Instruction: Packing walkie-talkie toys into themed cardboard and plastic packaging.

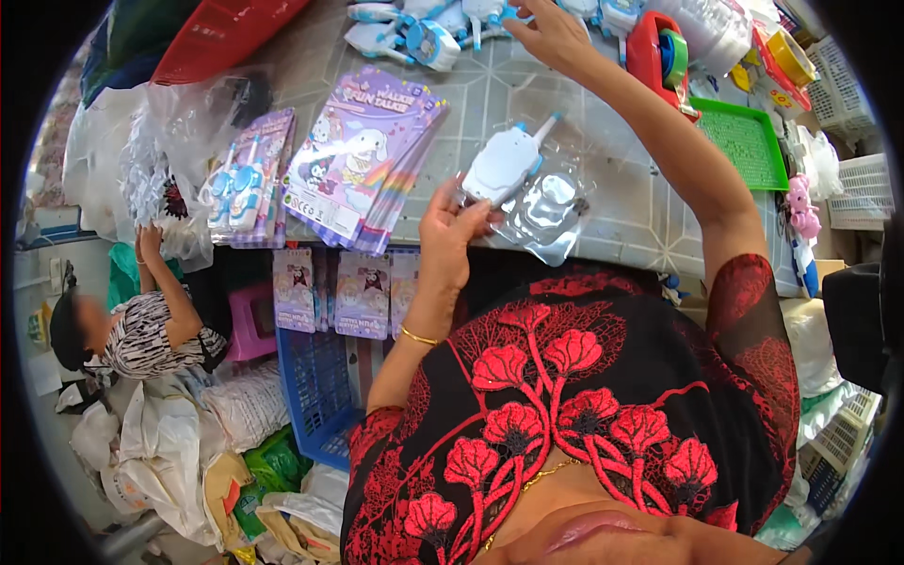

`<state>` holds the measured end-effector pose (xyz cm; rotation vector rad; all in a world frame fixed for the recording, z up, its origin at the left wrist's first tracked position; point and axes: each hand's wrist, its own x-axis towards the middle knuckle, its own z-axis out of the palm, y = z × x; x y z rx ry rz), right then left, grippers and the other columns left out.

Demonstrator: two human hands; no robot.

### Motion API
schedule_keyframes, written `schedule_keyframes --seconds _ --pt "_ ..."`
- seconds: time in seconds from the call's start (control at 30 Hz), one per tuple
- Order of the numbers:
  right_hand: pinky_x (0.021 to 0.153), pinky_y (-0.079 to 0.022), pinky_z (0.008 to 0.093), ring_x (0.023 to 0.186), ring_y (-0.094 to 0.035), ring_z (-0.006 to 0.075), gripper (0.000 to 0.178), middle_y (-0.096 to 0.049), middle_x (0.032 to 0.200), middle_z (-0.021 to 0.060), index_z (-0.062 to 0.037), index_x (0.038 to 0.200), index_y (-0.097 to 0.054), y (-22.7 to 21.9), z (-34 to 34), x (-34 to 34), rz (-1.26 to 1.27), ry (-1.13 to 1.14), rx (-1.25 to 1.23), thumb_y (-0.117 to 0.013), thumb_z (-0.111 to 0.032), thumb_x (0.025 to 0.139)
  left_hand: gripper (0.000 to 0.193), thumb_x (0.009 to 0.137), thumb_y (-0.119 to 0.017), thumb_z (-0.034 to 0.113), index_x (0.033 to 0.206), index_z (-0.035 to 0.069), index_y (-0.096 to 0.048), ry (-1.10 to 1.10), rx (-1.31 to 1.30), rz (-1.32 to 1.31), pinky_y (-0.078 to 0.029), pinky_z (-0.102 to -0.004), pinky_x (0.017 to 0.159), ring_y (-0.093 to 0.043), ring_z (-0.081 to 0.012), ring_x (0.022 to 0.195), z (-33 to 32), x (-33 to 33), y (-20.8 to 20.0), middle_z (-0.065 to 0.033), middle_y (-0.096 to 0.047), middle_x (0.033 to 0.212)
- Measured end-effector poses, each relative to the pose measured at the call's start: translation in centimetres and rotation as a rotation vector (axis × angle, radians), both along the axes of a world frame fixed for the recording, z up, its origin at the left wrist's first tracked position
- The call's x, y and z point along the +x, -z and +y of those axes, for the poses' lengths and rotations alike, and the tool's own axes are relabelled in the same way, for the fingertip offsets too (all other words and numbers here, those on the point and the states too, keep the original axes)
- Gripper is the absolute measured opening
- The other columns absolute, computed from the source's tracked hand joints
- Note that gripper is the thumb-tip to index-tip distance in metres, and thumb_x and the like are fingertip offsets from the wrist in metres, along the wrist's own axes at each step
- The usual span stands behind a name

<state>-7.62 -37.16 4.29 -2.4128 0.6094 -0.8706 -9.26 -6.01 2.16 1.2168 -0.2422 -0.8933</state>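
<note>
Left hand point(454, 224) grasps white toy handset point(500, 168) at near end; likely light, stiff, slick; hold body sides. Right hand point(549, 36), far: grip unclear.

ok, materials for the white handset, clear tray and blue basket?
White handset: probably hard plastic, satin; smooth moulded edges. Clear tray: likely thin formed plastic, glossy; transparent, sharp glare. Blue basket: likely moulded plastic, duller; lattice walls.

Black fabric top point(650, 344) with red embroidered flowers point(573, 352)
Sheer red-patterned sleeves point(755, 306), gold-coloured chain necklace point(530, 482), and one slim gold-coloured left-wrist bangle point(418, 337).
</note>
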Motion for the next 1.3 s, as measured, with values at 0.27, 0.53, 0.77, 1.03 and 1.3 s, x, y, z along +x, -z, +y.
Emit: schedule_keyframes --seconds 0.27,0.53,0.77,1.03,1.3 --pt "0.110 -0.020 0.0519 0.137 -0.020 0.0433 0.090 -0.029 0.146 0.0243 0.0009 0.143 -0.023 3.9 -6.2 8.8 0.386 0.161 -0.105 -0.055 -0.056 0.082 0.054 0.084 -0.065 0.002 0.131 -0.004 -0.038 -0.019 -0.077 -0.040 -0.051 -0.0252 0.069 -0.064 -0.0181 0.084 -0.9 -2.0 -0.5 -0.0130 -0.060 0.108" --pt "0.085 -0.048 0.0424 0.098 -0.063 0.0328 0.036 -0.067 0.099 0.0151 -0.0146 0.111 -0.066 6.4 -11.1 10.5 0.544 -0.238 -0.494 -0.059 -0.031 0.079 0.051 0.088 -0.062 0.004 0.131 -0.005 -0.038 -0.032 -0.107 -0.110 -0.052 -0.0259 0.073 -0.063 -0.0161 0.084 -1.2 -1.7 -0.1 -0.0117 -0.059 0.106" --pt "0.057 -0.048 0.0260 0.071 -0.058 0.0138 0.029 -0.061 0.086 0.0038 -0.0064 0.110 -0.062 -5.5 -1.4 -3.6 0.089 -0.242 1.222 -0.064 -0.020 0.085 0.034 0.089 -0.062 0.009 0.120 -0.002 -0.054 -0.286 0.346 -1.156 -0.049 -0.0226 0.062 -0.057 -0.0107 0.074 1.5 -1.6 -1.6 -0.0090 -0.060 0.096" --pt "0.089 -0.043 0.0416 0.105 -0.057 0.0272 0.044 -0.058 0.111 0.0074 -0.0109 0.112 -0.055 -1.8 9.6 -13.9 -0.160 -0.663 -0.259 -0.069 -0.001 0.071 0.075 0.091 -0.031 0.065 0.128 0.000 -0.041 0.232 -0.351 0.379 -0.058 -0.0357 0.065 -0.066 -0.0359 0.081 -1.6 -0.9 -5.1 -0.0240 -0.059 0.109" --pt "0.105 -0.032 0.0437 0.126 -0.041 0.0302 0.057 -0.046 0.136 0.0125 -0.0081 0.120 -0.052 -0.4 9.1 -16.8 0.028 -0.646 -0.075 -0.049 0.003 0.065 0.046 0.084 -0.063 0.002 0.126 -0.003 -0.048 0.284 -0.086 0.074 -0.058 -0.0281 0.056 -0.068 -0.0256 0.079 -1.7 0.0 -2.3 -0.0143 -0.063 0.108"
